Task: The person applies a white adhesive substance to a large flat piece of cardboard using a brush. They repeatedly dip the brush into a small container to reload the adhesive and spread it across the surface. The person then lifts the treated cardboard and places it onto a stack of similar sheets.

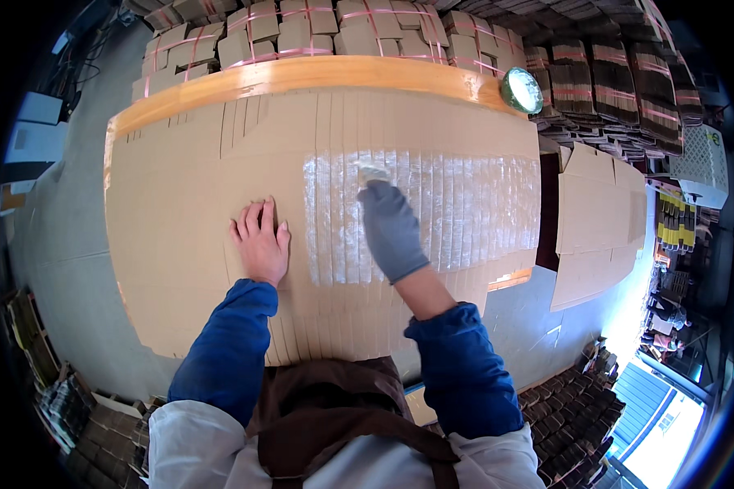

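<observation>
My bare left hand rests on brown cardboard, its fingers spread and touching the surface. In a grey glove, my right hand is closed around a pale brush, whose handle is mostly hidden in the fist. The brush touches the upper part of a wide wet patch. This whitish, shiny coating covers the overlapping edges of several cardboard sheets, laid as narrow strips. Beyond the sheets, at the far right corner, stands a green bowl with something white and bright inside.
A wooden table edge borders the cardboard at the far side. Strapped cardboard bundles are stacked behind it. More cardboard lies to the right. Darker stacks stand at the lower right, near a bright doorway.
</observation>
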The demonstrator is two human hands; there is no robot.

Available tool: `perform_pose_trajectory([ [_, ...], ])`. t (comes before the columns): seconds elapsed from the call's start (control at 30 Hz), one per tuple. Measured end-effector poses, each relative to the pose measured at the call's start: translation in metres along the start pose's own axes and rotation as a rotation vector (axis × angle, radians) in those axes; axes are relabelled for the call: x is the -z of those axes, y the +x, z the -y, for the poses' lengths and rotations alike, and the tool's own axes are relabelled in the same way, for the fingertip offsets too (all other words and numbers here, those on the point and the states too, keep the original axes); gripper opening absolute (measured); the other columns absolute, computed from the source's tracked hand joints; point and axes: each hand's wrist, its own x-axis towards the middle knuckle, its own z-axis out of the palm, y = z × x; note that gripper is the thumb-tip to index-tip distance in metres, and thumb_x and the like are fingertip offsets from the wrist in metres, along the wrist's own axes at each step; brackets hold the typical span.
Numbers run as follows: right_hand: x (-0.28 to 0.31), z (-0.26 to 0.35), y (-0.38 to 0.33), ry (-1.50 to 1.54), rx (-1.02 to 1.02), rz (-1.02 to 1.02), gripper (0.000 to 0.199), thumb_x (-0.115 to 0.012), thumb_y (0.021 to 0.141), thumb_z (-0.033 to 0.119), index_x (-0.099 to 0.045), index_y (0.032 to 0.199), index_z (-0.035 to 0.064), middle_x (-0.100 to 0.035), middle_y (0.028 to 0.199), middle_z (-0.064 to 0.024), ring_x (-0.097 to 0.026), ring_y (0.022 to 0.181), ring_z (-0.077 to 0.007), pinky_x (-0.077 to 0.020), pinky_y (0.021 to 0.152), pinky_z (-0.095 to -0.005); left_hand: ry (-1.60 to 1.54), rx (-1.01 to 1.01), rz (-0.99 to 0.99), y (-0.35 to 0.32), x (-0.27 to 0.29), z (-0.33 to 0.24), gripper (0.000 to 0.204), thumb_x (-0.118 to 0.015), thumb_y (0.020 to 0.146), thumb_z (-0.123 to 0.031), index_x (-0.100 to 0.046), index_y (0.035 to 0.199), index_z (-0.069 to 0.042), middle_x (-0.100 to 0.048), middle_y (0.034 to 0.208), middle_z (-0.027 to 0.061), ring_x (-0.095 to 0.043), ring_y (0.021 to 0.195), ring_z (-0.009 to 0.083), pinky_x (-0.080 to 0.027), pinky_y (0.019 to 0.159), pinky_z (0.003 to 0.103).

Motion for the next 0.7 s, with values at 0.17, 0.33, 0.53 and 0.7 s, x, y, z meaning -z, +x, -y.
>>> perform_pose_trajectory([
  [0.17,0.005,-0.028,0.009,-0.108,-0.176,0.039,0.016,-0.057,0.084,0.004,-0.063,0.097,0.0081,-0.061,0.106,-0.0141,-0.064,0.088,-0.0332,-0.0553,0.071,-0.0431,-0.007,0.009,0.014,0.0,0.002,0.0,0.052,-0.057,0.09,-0.028,-0.047,0.139,-0.011,-0.046,0.135,0.0101,-0.037,0.131,0.0317,-0.022,0.11,0.06],
  [0.33,-0.021,0.031,0.02,-0.059,0.148,0.1,0.008,-0.056,0.082,0.002,-0.061,0.087,0.0055,-0.06,0.102,-0.014,-0.063,0.087,-0.0318,-0.0549,0.069,-0.0442,-0.026,0.009,0.031,0.002,-0.002,-0.002,0.054,-0.057,0.09,-0.027,-0.046,0.14,-0.012,-0.045,0.136,0.0097,-0.035,0.133,0.0311,-0.02,0.112,0.059],
  [0.53,-0.001,-0.07,-0.007,-0.121,-0.173,-0.087,0.011,-0.056,0.081,0.002,-0.061,0.091,0.0035,-0.061,0.096,-0.0152,-0.063,0.084,-0.0326,-0.0541,0.066,-0.0434,-0.021,0.009,0.023,-0.001,0.0,0.0,0.055,-0.056,0.09,-0.026,-0.044,0.142,-0.012,-0.045,0.137,0.0091,-0.034,0.134,0.0303,-0.019,0.112,0.059],
  [0.7,0.001,-0.097,-0.016,-0.088,-0.242,-0.056,0.014,-0.054,0.084,0.002,-0.062,0.094,0.0058,-0.061,0.101,-0.0139,-0.062,0.09,-0.032,-0.0537,0.072,-0.0426,-0.011,-0.005,0.038,-0.001,-0.002,0.0,0.054,-0.054,0.091,-0.026,-0.043,0.142,-0.01,-0.042,0.14,0.014,-0.034,0.134,0.0323,-0.017,0.112,0.059],
])
